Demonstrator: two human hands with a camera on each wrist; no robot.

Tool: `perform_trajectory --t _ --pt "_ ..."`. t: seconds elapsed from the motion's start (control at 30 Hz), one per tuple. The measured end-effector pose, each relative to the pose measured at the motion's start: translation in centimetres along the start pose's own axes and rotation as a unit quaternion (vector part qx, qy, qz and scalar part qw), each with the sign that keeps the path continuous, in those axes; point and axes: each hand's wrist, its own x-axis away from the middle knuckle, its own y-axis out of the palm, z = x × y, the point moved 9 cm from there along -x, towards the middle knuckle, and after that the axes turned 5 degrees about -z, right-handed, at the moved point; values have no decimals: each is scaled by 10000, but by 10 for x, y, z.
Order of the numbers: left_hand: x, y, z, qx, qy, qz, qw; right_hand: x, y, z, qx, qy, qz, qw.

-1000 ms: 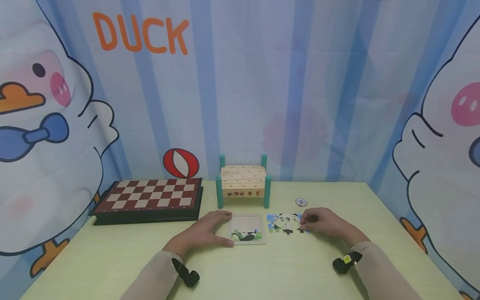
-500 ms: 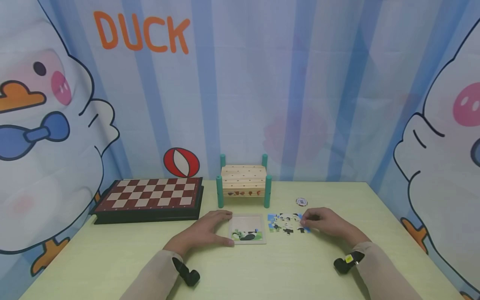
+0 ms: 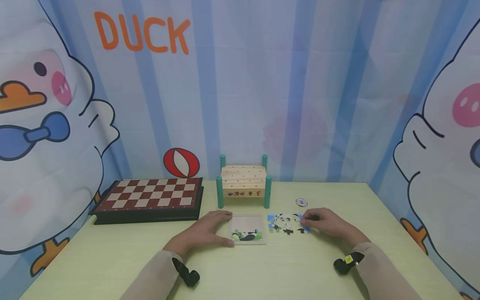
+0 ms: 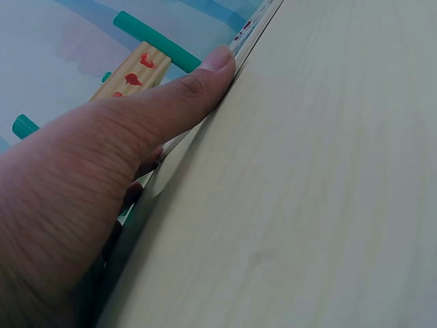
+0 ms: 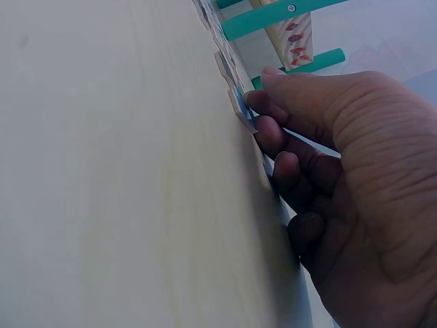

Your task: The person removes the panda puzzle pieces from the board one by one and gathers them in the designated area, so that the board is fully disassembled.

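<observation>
A shallow puzzle tray (image 3: 248, 224) lies on the table's near middle, with a panda picture strip filled along its bottom. My left hand (image 3: 210, 231) holds its left side, index finger at the far corner. The thumb (image 4: 198, 75) presses the near edge of the tray (image 4: 251, 31). Right of the tray lies a cluster of loose puzzle pieces (image 3: 283, 223). My right hand (image 3: 318, 222) rests at that cluster's right end. Its thumb and fingers (image 5: 287, 130) pinch a blue-edged puzzle piece (image 5: 240, 108) against the table.
A small wooden bench with teal legs (image 3: 243, 181) stands just behind the tray. A chessboard (image 3: 150, 196) lies at the back left, and a round token (image 3: 301, 202) sits behind the loose pieces. A duck-print curtain closes in the table (image 3: 262, 271) on three sides.
</observation>
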Motion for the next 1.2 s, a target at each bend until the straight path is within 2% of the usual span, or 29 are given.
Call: perform_trajectory --t 0.2,0.4,0.53,0.7,0.9,1.1,1.2 --pt "0 0 0 -3 40 21 10000 0 0 2 -78 5 3 10000" --pt "0 -2 -1 -61 55 24 10000 -2 -5 -4 61 41 222 9997" --pt "-1 -3 -1 -31 85 30 10000 -2 -11 -15 190 40 476 9987" --pt "0 0 -2 76 60 16 10000 -7 -8 -39 257 -366 511 9977" --pt "1 2 0 112 83 10 9999 -28 26 -83 347 -774 76 9964" --pt "3 -1 -1 117 -14 22 9999 -65 79 -134 259 -1235 -650 9899" --pt "3 -2 -1 121 24 -4 9999 -80 102 -151 387 -1460 -843 9849"
